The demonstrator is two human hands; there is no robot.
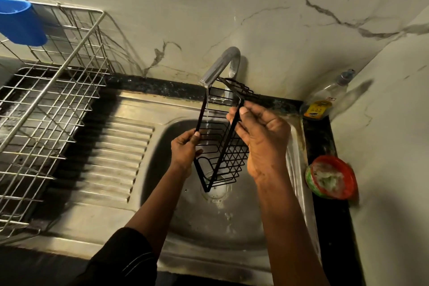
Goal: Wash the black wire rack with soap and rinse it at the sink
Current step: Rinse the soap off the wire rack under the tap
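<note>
Two hands [185, 150] [264, 144], fingers [242, 112] pinching black wire rack [202, 111]

— Where's the black wire rack [228, 158]?
— Held tilted on end over the steel sink [162, 169], its lower corner above the drain [217, 190].
— And its look?
— Thin bars, one diamond-mesh side, the tap's [222, 65] thin stream running down it.

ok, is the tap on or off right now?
On. A thin stream falls from the faucet onto the black wire rack, gripped by the left hand and right hand over the sink.
</note>
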